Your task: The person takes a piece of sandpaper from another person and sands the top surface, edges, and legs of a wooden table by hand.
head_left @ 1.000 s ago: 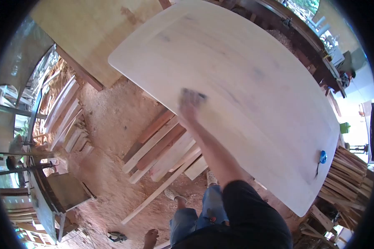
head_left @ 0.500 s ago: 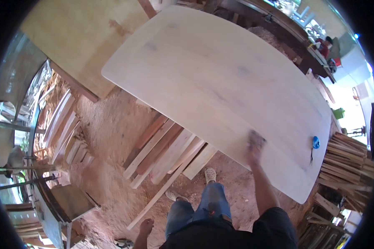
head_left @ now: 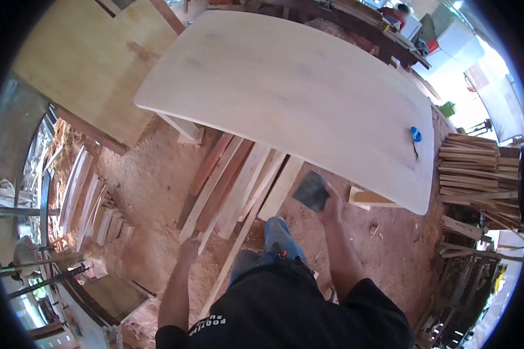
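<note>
My right hand (head_left: 332,208) grips a dark, flat square sheet (head_left: 311,191), lifted off the tabletop and in front of my body. Beyond it lies the large pale wooden tabletop (head_left: 297,87) with rounded corners and a few greyish smudges. A blue round object (head_left: 415,134) with a dark strip hanging from it rests near the tabletop's right end. My left hand (head_left: 190,249) hangs low on the left, over the ends of the planks; its fingers are too blurred to make out.
Wooden planks (head_left: 233,180) lie on the dusty floor below the tabletop. A yellowish board (head_left: 93,70) stands at the upper left. Stacked sticks (head_left: 471,168) fill the right side. A person in red (head_left: 394,17) is far off at the upper right.
My right hand has come off the tabletop toward my body, with the dark sheet now plainly visible. My left hand has risen forward. The view has shifted, showing the table's legs.
</note>
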A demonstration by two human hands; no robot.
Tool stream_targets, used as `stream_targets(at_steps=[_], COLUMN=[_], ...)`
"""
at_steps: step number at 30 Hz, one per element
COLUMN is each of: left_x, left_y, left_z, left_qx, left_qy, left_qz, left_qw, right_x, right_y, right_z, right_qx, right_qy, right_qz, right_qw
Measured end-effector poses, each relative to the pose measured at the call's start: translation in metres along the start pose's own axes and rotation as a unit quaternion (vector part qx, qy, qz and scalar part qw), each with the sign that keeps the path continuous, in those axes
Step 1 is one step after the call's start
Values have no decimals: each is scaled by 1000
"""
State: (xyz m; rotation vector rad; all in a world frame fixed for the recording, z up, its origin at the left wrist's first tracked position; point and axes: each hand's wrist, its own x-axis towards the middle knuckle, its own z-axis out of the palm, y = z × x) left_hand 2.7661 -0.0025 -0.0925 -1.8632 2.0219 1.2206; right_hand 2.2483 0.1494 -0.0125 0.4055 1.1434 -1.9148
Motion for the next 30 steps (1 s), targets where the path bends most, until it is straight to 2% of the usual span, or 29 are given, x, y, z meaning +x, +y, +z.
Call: stream_targets(at_steps=[1, 3, 7, 9, 13, 15, 16, 19, 20, 21, 22, 24, 27, 29, 30], left_x=[-4, -8, -34, -47, -101, -151, -176, -223, -234, -246, -256, -270, -265, -251, -237], left_y=[15, 30, 52, 18, -77, -99, -109, -173, -174, -175, -178, -197, -225, -222, -228], left_z=[-5, -7, -12, -3, 34, 44, 49, 97, 106, 115, 124, 137, 133, 105, 93], left_qx=[-83, -82, -103, -95, -132, -75, -44, 213, 102, -13, -129, -159, -193, -252, -255], left_qy=[40, 45, 32, 40, 79, 62, 50, -82, -70, -58, -46, -20, -31, -30, -32], left_qz=[15, 26, 13, -44, -219, -200, -187, -73, -182, -285, -380, -309, -288, -407, -399], left_qw=[996, 995, 994, 994, 964, 975, 980, 971, 975, 957, 915, 937, 937, 877, 880], right_x=[-14, -31, -32, -25, -32, -1, 6, 32, 30, 26, 21, 25, 21, 6, 4], right_y=[3, 8, 20, 33, 43, 58, 62, 77, 79, 81, 85, 108, 146, 180, 191], right_z=[20, 55, 88, 92, 113, 92, 89, 65, 67, 67, 67, 58, 67, 84, 94], right_qx=[-8, -25, -47, -47, -207, -256, -265, -304, -302, -300, -298, -319, -369, -388, -390], right_qy=[-29, -100, -149, -178, -199, -187, -210, -209, -210, -210, -208, -203, -224, -246, -246], right_qz=[16, 56, 105, 155, 215, 260, 259, 243, 245, 248, 250, 276, 278, 282, 273], right_qw=[999, 993, 982, 971, 933, 912, 905, 897, 897, 897, 897, 884, 858, 842, 844])
